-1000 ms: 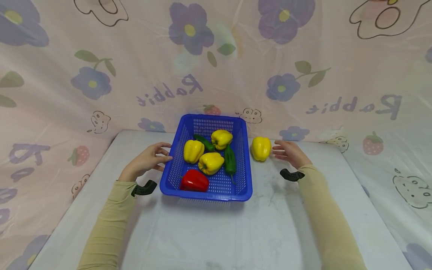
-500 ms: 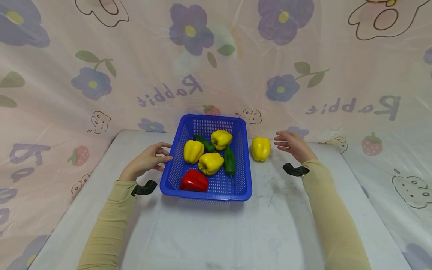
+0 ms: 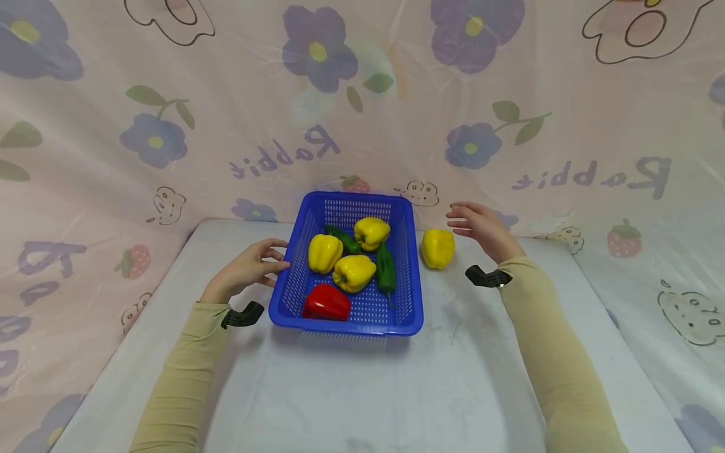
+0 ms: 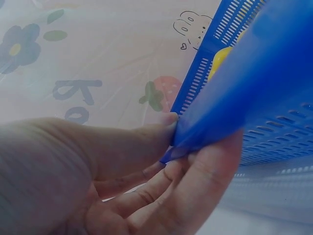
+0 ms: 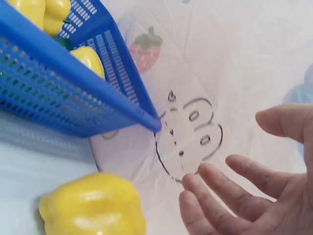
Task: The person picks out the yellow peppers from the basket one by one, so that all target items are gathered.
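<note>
The left wrist view shows what the head view mostly hides, the left hand (image 3: 243,272) pinching the blue basket (image 3: 345,329) by its rim, while just right of the basket a yellow pepper (image 3: 438,248) sits near the right hand (image 3: 483,228), whose fingers are apart.

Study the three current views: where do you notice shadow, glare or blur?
Head view: a soft shadow on the table below the blue basket; left wrist view: the basket's closest part looks blurred; right wrist view: pale glare on the yellow pepper outside the basket.
</note>
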### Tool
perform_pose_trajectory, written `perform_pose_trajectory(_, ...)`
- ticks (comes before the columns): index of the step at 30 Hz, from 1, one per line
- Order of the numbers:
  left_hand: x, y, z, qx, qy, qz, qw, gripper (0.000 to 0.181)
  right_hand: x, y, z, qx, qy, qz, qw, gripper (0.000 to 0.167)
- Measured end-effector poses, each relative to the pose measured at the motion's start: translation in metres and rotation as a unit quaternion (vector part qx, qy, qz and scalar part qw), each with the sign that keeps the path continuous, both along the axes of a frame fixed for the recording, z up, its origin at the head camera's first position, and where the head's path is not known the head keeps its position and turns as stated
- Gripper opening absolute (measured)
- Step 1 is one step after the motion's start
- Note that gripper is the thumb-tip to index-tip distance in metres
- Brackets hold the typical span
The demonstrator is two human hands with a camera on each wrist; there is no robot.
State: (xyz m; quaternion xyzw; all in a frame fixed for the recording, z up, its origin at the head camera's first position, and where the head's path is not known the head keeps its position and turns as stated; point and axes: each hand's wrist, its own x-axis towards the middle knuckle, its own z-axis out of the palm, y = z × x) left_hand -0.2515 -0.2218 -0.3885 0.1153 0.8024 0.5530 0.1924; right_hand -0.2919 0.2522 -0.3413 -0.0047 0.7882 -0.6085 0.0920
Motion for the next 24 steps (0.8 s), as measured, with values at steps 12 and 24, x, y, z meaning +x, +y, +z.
perform_pose_trajectory(12, -0.004, -0.001, -0.003, -0.004, 0.000, 0.003, 1.0000, 0.057, -0.001, -0.026, 0.003, -0.010, 0.054, 0.049, 0.9972, 0.048)
perform_pose_trajectory(24, -0.003, -0.001, -0.003, -0.006, -0.004, 0.011, 0.9999, 0.057, -0.004, -0.052, 0.005, -0.041, 0.054, 0.103, 0.9924, 0.049)
